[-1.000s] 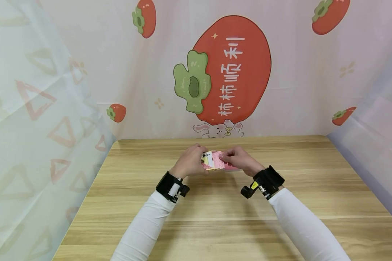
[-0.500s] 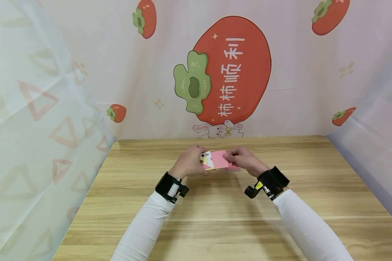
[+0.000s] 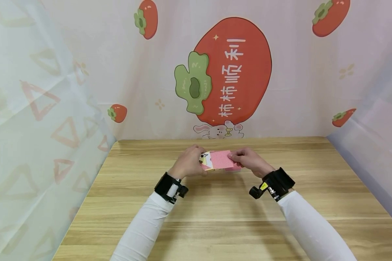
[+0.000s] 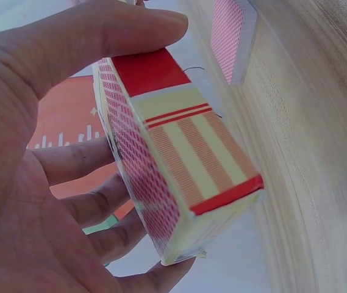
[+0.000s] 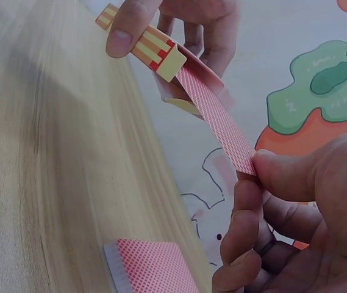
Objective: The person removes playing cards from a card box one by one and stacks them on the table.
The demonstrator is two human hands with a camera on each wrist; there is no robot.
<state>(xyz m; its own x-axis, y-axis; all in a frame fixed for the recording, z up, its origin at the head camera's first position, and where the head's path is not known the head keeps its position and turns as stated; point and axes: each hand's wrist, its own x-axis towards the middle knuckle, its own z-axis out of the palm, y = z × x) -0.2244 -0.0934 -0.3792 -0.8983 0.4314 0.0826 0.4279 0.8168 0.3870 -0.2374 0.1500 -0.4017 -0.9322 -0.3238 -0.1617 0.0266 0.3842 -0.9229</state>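
Observation:
My left hand (image 3: pixel 190 162) grips a playing-card box (image 4: pixel 191 152), thumb on one narrow side and fingers on the other. The box has red and cream stripes, and an ace is printed on the face toward the head camera. Out of its open end, toward the right, sticks a pink-patterned playing card (image 5: pixel 216 119). My right hand (image 3: pixel 249 160) pinches the card's outer end between thumb and fingers. The card's other end is hidden in the box; whether it is one card or more I cannot tell. Below, a pink-backed card stack (image 5: pixel 155 265) rests on the table.
The wooden table (image 3: pixel 209 217) reaches back to a fabric backdrop (image 3: pixel 290 90) printed with persimmons and a rabbit. Similar cloth hangs along both sides. Each wrist wears a black camera strap.
My right hand has moved to the right, drawing the playing card farther out of the box. The left hand and the box have barely shifted.

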